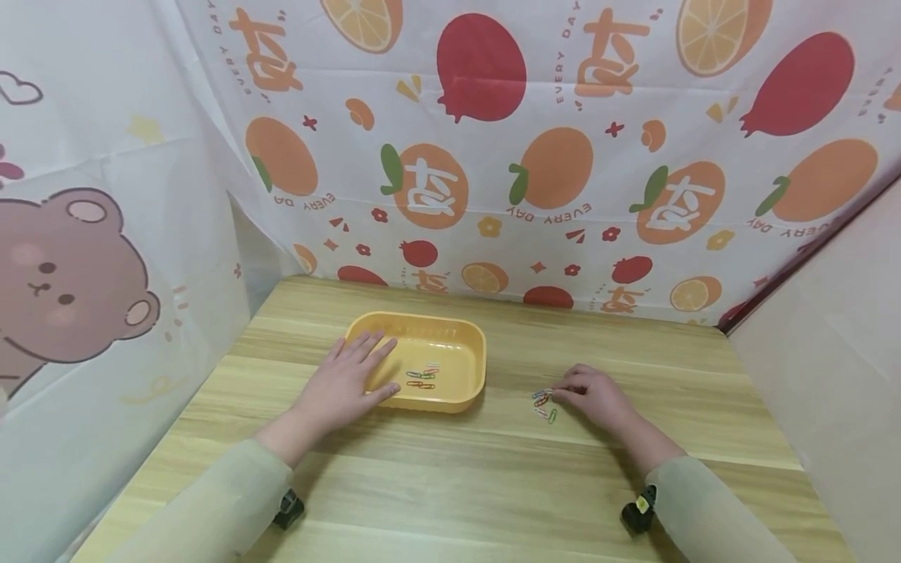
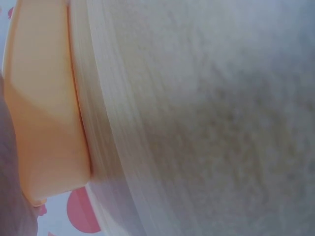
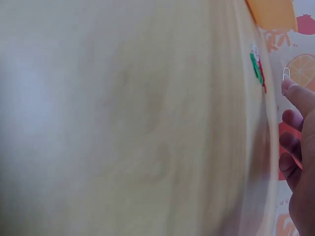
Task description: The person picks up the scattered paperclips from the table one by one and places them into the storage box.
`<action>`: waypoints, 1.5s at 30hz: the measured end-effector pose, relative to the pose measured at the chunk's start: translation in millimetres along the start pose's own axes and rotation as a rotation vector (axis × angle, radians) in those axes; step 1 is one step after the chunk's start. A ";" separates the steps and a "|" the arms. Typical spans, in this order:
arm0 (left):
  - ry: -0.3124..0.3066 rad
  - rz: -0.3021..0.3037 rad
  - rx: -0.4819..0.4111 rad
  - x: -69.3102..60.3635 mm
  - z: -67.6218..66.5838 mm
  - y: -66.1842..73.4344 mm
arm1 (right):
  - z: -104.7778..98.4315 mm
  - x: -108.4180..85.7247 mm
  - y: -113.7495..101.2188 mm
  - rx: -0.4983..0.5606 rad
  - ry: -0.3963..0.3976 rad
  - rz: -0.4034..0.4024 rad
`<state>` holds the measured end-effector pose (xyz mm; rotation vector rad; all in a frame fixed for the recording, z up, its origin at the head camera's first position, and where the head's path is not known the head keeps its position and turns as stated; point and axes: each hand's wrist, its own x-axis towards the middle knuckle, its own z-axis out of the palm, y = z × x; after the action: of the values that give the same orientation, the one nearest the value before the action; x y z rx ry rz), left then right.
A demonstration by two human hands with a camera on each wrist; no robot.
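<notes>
We see a left hand (image 1: 341, 387) with its fingers spread wide over the left end of a yellow tray (image 1: 431, 406). Its thumb is by the tray's near edge. Just to the right of that thumb, we can see some little paper clips (image 1: 421, 384) lying on the tray's floor. Some are red, and there are green, blue and pale ones too.

Over on the right, we see a right hand (image 1: 594, 399) with its thumb and a finger pinched close. They hold a white paper clip (image 3: 286, 73), and we see its loop poke up past the thumb tip. The other fingers of that hand are curled. Just left of these fingertips, we find a small pile of clips (image 1: 541, 401) on the wooden table (image 1: 436, 485). In it we spot red, blue and pinkish ones, with a green one on the side nearest us.

Far past both hands' fingers, we see a white cloth with big fruit (image 1: 482, 66) on it.
</notes>
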<state>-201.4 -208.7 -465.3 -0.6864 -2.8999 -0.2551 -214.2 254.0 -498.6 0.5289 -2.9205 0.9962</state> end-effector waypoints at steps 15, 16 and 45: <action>0.016 0.011 0.009 1.6 1.5 -1.4 | 5.3 33.1 -28.8 0.095 0.041 0.013; 0.013 0.010 0.010 1.6 1.5 -1.3 | 6.1 35.9 -31.3 0.100 0.046 0.004; 0.002 0.003 0.011 0.7 2.0 -2.3 | 44.8 96.3 -132.1 0.240 0.033 -0.100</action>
<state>-203.2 -210.0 -467.5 -0.6880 -2.8962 -0.2397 -258.5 99.4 -444.9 0.6512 -2.7310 1.3355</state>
